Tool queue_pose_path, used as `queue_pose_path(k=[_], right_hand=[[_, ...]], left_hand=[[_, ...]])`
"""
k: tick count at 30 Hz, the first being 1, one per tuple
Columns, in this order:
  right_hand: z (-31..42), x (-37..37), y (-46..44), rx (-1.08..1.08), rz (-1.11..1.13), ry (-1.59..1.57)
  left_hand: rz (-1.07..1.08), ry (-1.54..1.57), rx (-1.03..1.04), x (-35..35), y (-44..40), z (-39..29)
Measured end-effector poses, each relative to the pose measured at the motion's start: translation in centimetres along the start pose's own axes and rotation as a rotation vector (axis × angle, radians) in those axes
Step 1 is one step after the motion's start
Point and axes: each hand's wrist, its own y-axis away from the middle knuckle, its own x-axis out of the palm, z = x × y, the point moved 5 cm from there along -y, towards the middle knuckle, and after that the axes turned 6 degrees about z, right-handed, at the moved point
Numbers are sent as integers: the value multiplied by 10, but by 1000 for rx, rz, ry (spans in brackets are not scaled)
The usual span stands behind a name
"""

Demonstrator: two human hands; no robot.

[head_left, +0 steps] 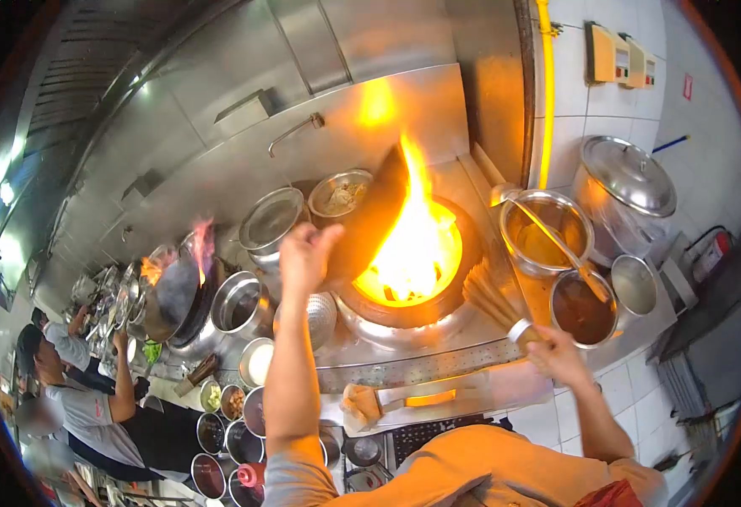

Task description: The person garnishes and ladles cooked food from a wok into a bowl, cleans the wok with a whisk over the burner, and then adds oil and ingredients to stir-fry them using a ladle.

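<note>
My left hand (305, 255) is closed on the near edge of a dark wok (376, 215), which is tipped up on its side at the left of a burner. Tall flames (414, 245) rise from the burner ring (465, 283) beside it. Over the counter's right part, my right hand (559, 357) grips the handle of a bamboo wok brush (499, 304). The bristles point up and left, just right of the burner and apart from the wok. A folded cloth (360, 404) lies on the counter's front edge, between my arms.
Right of the burner stand a pot with a ladle (541, 241), a pot of brown sauce (584, 311) and a lidded stockpot (628, 182). A faucet (294, 133) juts from the back wall. Co-workers (92, 406) stand at left near another flaming wok (176, 296). Several ingredient bowls (211, 431) sit lower left.
</note>
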Motion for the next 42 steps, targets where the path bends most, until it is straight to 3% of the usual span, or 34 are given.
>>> queue_pose_path(k=[1, 4, 6, 7, 9, 10, 11, 12, 14, 18, 20, 21, 24, 28, 29, 32, 35, 42], right_hand=[[-26, 18, -10, 65, -55, 55], [-90, 52, -39, -83, -205, 565], [-51, 50, -14, -321, -315, 763], [-25, 45, -12, -453, -387, 859], [-23, 5, -16, -334, -422, 562], [0, -13, -9, -344, -454, 565], [15, -32, -11, -358, -485, 604], [25, -54, -19, -330, -487, 683], [35, -89, -41, -398, -585, 790], [-1, -140, -122, -113, -498, 948], [-14, -155, -152, 43, -406, 1004], [-11, -153, -154, 116, -323, 1066], [-10, -152, -163, 105, -314, 1164], [-8, -157, -175, 49, -276, 961], [-40, -163, -184, -177, -354, 976], [20, -116, -97, 71, -196, 246], [52, -109, -47, 53, -176, 51], [53, -109, -20, 78, -219, 156]], left_hand=[[-52, 50, -7, -11, -18, 9], [-65, 248, -105, -43, -85, 45], [-68, 457, -60, -63, -96, 36], [-152, 321, -26, -71, -98, 34], [-105, 472, -90, -76, -109, 22], [-76, 535, -176, -76, -90, 38], [-144, 310, -139, -72, -99, 67], [-158, 517, 28, -60, -92, 50], [-199, 247, -26, -60, -76, 43], [-161, 67, -86, -10, -17, 21], [-173, -37, -10, 24, 27, 25], [-67, -174, 27, 36, 51, 12], [-72, -114, 238, 74, 121, 4], [49, -230, 397, 110, 168, 7], [94, -260, 417, 113, 176, 9], [184, -324, 505, 118, 181, 15], [267, -336, 543, 117, 182, 2], [241, -310, 535, 151, 171, 6]])
